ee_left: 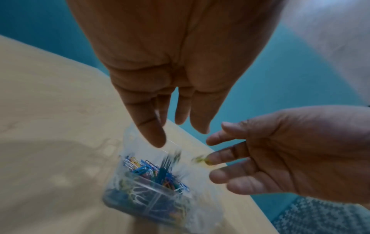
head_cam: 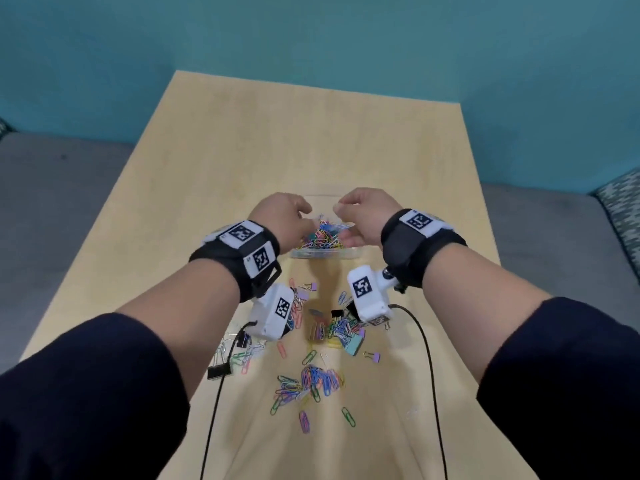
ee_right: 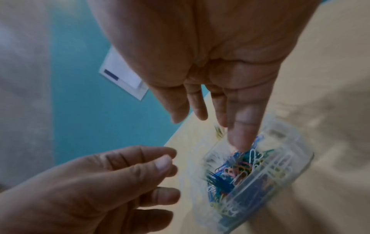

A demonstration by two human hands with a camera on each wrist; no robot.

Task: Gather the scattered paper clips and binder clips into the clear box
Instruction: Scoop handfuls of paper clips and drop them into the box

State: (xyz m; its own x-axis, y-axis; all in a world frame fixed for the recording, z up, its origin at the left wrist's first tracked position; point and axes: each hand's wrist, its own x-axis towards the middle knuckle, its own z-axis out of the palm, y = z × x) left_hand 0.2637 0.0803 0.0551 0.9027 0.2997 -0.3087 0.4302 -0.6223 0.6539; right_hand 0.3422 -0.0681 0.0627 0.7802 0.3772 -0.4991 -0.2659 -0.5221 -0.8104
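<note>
Clear plastic box [head_cam: 323, 252] holds a heap of multicoloured paper clips [head_cam: 322, 237].

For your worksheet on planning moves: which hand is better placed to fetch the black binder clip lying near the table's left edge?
Left. Both the left hand and the right hand are open above the clear box, but the black binder clip lies beneath the left forearm; the right would have to cross over.

No readable text; only coded square markers [head_cam: 240, 232] on the wristbands.
</note>
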